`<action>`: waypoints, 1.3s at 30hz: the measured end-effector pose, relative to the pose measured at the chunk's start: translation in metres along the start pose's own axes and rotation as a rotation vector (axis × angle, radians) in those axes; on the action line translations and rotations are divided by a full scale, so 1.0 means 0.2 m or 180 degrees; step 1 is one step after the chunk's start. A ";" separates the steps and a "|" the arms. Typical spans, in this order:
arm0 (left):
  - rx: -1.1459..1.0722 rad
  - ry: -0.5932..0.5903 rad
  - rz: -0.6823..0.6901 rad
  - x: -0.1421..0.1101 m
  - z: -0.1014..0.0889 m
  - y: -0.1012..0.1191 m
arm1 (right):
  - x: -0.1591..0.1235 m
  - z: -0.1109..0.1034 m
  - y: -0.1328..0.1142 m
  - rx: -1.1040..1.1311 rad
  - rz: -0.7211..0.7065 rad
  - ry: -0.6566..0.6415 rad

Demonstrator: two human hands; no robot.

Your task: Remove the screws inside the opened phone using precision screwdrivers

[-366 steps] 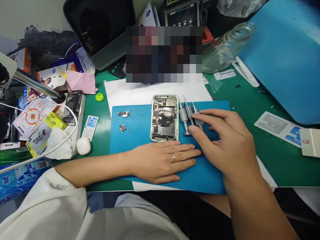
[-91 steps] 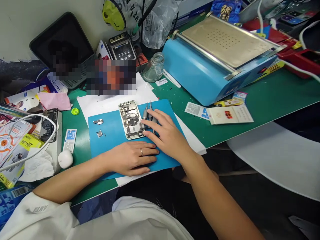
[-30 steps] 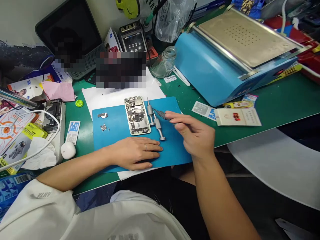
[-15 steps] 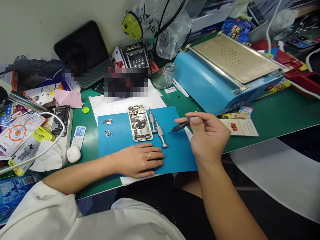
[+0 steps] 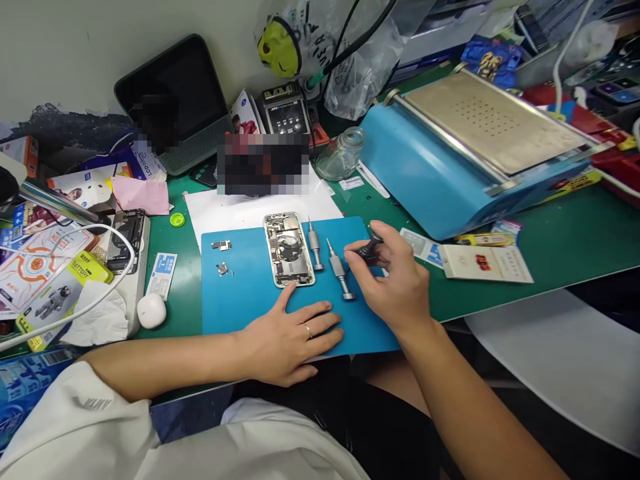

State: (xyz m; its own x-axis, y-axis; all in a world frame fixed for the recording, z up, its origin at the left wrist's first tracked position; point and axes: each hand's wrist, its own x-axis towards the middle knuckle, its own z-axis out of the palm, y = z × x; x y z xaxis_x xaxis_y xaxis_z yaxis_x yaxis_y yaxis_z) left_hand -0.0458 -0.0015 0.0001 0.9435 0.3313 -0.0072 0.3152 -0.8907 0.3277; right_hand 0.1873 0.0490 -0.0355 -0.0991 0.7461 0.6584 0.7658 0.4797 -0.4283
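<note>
An opened phone with its inner parts bare lies on a blue mat. My left hand rests flat, palm down, fingers spread, on the mat below it; the thumb tip reaches the phone's lower edge. Just right of the phone, my right hand pinches a dark, slim screwdriver above the mat, its tip hard to make out. Two grey screwdrivers, one near the phone and another closer to my right hand, lie between. Small metal phone parts sit on the mat's left side.
A blue machine with a metal plate stands at the right rear. A glass jar and a dark-screened device are at the back. Boxes, a white cable and a round white case crowd the left. A booklet lies right.
My right hand has turned and moved a little left, bringing the screwdriver in closer over the mat. The left hand's thumb has spread upward to the phone's lower edge. The view has shifted slightly.
</note>
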 end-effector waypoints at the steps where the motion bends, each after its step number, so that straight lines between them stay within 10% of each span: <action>1: -0.0002 0.0011 -0.0013 0.00 0.00 0.00 | 0.00 0.01 0.00 -0.0012 0.0022 0.0012; 17: -0.0001 0.0062 -0.0066 0.00 0.01 0.01 | 0.20 0.08 -0.13 0.1456 0.0220 0.0451; 39: -0.0048 0.0038 -0.0086 0.00 0.00 0.00 | 0.12 0.21 -0.15 0.1477 -0.0731 0.0522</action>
State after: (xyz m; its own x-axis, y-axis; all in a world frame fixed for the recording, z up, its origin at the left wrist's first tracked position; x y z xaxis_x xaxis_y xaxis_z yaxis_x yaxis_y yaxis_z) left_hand -0.0455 -0.0008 0.0005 0.9334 0.3589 -0.0051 0.3390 -0.8766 0.3417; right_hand 0.1354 0.0718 -0.0322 -0.1020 0.5340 0.8393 0.3715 0.8031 -0.4659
